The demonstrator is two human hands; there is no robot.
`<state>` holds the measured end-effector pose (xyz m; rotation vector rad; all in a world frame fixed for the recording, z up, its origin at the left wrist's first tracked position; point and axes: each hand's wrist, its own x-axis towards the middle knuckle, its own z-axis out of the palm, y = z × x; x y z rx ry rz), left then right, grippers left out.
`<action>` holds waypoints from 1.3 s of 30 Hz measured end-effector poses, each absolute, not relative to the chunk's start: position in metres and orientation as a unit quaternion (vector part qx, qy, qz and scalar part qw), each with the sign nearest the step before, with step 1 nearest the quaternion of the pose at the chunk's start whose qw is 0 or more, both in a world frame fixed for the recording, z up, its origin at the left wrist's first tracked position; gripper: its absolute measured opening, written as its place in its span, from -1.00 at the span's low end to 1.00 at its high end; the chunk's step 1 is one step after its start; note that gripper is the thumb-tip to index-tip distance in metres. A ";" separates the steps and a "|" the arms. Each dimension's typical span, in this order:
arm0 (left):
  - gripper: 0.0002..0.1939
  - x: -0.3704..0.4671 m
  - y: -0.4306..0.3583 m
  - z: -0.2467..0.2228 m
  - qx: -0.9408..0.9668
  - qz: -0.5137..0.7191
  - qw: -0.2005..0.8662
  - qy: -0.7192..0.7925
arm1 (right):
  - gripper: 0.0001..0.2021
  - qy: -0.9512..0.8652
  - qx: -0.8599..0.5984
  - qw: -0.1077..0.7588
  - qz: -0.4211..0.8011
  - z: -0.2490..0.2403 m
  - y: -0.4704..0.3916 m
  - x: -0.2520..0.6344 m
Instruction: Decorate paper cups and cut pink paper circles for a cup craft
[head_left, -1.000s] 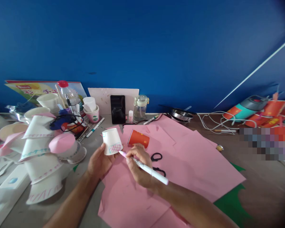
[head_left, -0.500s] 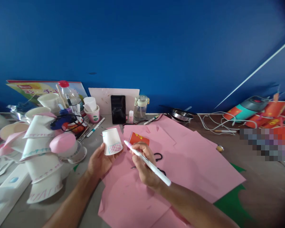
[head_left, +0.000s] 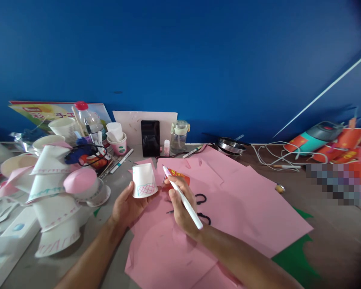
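A white paper cup (head_left: pixel 143 176), upside down with a pink crosshatch drawn near its rim, is held in my left hand (head_left: pixel 128 204). My right hand (head_left: pixel 183 204) grips a white marker (head_left: pixel 185 202) whose pink tip points up and left, apart from the cup. Behind my right hand lies a red paper cup (head_left: pixel 182 176) with yellow print, partly hidden. Scissors with black handles (head_left: pixel 205 218) lie beneath that hand on pink paper sheets (head_left: pixel 246 204).
Stacked decorated paper cups (head_left: pixel 52 208) stand at the left. Along the blue wall are a black phone (head_left: pixel 150 138), a glass bottle (head_left: pixel 179 136) and tape rolls (head_left: pixel 230 146). White cable (head_left: pixel 266 158) and a teal-and-red bottle (head_left: pixel 311 138) are at the right.
The marker has swung steeper, and its tip has moved slightly up and right, away from the cup. The cup has turned a little in my left hand.
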<state>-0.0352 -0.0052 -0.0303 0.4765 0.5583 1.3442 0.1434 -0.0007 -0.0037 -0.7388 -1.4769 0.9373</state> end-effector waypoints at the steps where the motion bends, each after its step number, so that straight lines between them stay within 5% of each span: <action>1: -0.60 -0.035 -0.005 -0.030 0.213 0.608 0.723 0.249 | -0.73 -0.634 -0.317 0.582 0.398 -0.005 0.000 0.143; 11: -0.45 -0.033 -0.006 -0.024 0.190 0.575 0.756 0.248 | -0.65 -0.650 -0.319 0.569 0.390 -0.013 0.000 0.138; 22: -0.52 -0.027 -0.004 -0.018 0.139 0.584 0.754 0.266 | -0.67 -0.691 -0.314 0.547 0.353 -0.010 -0.003 0.139; 31: -0.26 -0.027 -0.008 -0.023 0.202 0.587 0.746 0.242 | -0.62 -0.712 -0.303 0.542 0.327 -0.011 -0.006 0.139; 39: -0.24 -0.028 -0.008 -0.021 0.243 0.579 0.739 0.245 | -0.64 -0.723 -0.307 0.540 0.301 -0.012 -0.005 0.139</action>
